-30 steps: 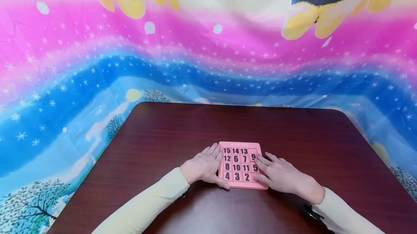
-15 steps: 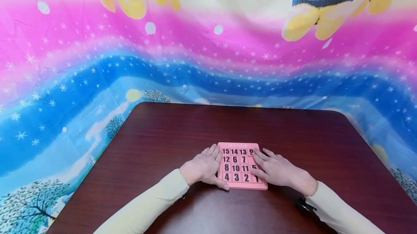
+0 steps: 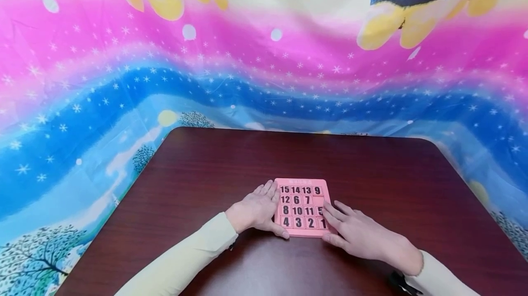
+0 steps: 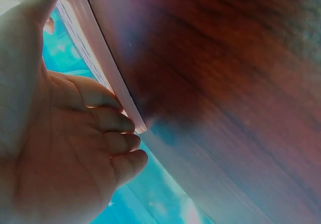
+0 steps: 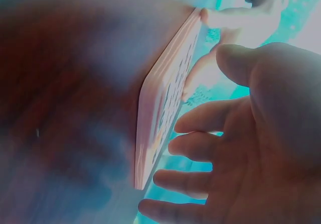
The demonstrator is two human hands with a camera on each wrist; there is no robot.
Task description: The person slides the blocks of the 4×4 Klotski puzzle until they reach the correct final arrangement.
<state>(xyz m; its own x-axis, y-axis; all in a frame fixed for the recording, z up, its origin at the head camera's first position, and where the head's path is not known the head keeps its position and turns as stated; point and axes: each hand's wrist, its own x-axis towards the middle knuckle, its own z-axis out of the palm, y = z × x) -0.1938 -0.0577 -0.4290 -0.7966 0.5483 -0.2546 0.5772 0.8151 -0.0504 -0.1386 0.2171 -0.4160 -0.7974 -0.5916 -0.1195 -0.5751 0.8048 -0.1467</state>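
Observation:
A pink number slide puzzle (image 3: 303, 229) lies on the table, its black-numbered tiles set in rows. The gap among the tiles is right of the 7, under the 9 tile (image 3: 317, 190). My left hand (image 3: 257, 209) rests along the puzzle's left edge, fingers extended and thumb at the near left corner. My right hand (image 3: 359, 229) reaches over the right edge with straight fingers, fingertips at the 5 tile (image 3: 320, 211) and partly covering it. In the right wrist view, the thumb and fingers (image 5: 195, 146) are spread beside the puzzle's side (image 5: 150, 103).
The dark wooden table (image 3: 231, 158) has rounded far corners. Behind it hangs a colourful curtain (image 3: 264, 71) with snowflakes, trees and cartoon figures. A small black device (image 3: 404, 283) sits at the right cuff.
The 9 tile slid up into the top right corner under my right fingers, leaving the gap below it. My right hand then drew back toward the near right. The left hand stayed in place.

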